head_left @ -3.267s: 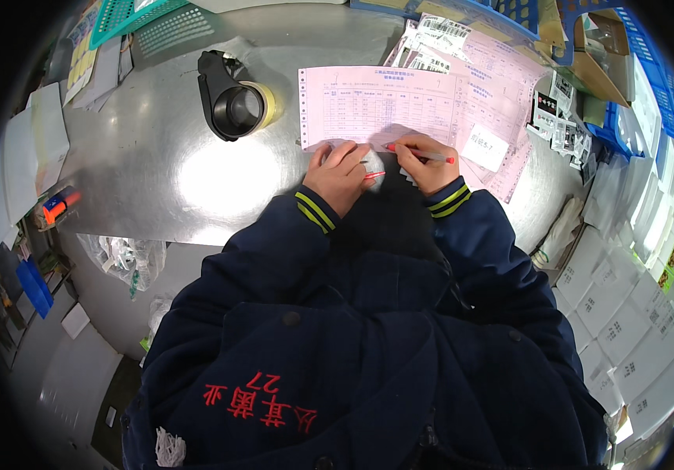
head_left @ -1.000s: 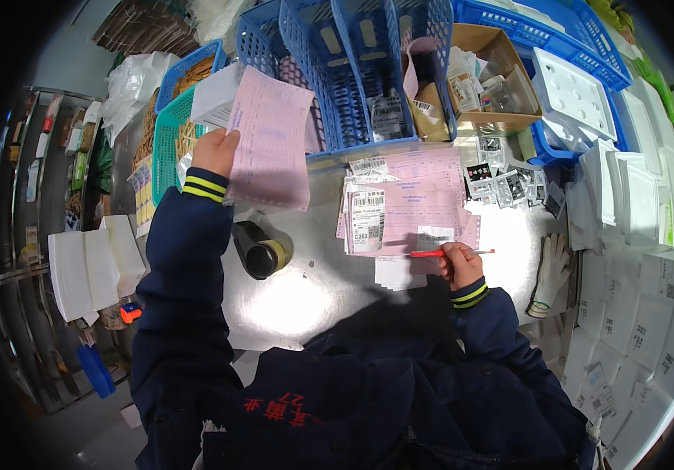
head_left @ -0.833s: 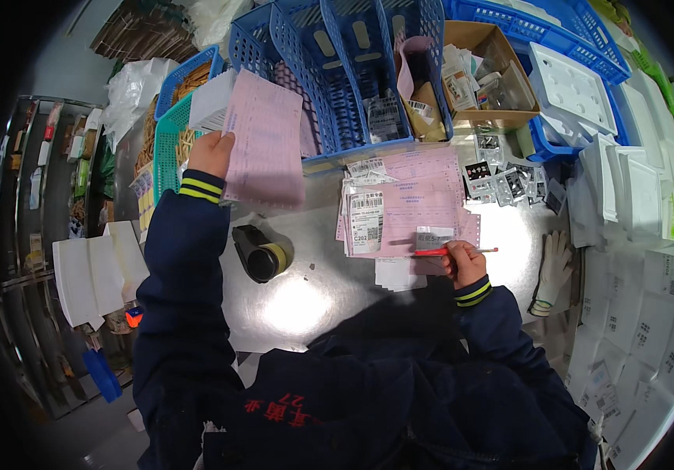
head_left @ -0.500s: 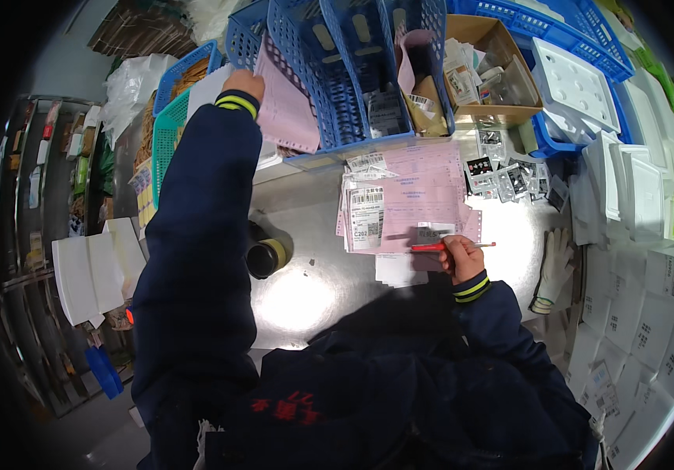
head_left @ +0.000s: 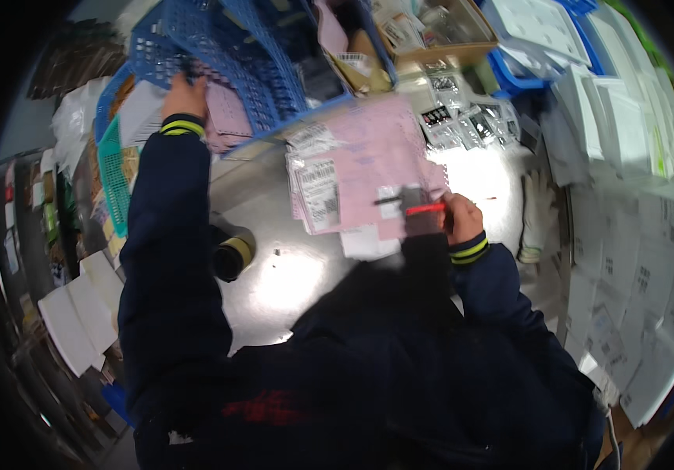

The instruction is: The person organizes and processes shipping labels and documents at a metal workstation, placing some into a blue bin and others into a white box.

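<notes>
My left hand (head_left: 186, 102) is at the left end of a blue perforated divided basket (head_left: 274, 110), beside a pink paper sheet (head_left: 227, 117) there. Its fingers are blurred, so whether they grip the sheet is unclear. A red pen (head_left: 425, 209) is held in the closed fingers of my right hand (head_left: 463, 218), over the lower right of a stack of pink printed forms (head_left: 380, 157). White barcode labels (head_left: 319, 188) lie along the left side of that stack, with white slips (head_left: 370, 241) sticking out below it.
A dark cylinder with a yellowish end (head_left: 233, 255) stands on the metal table (head_left: 262, 211). Small clear packets (head_left: 474, 121) lie beyond the forms, near a cardboard box (head_left: 442, 51). A pale glove (head_left: 536, 215) lies at right, beside stacked white boxes (head_left: 627, 258).
The whole view has shifted, moving the table's things left and up. The pink sheet by my left hand shows less of itself and sits lower against the basket. My right hand still holds the pen.
</notes>
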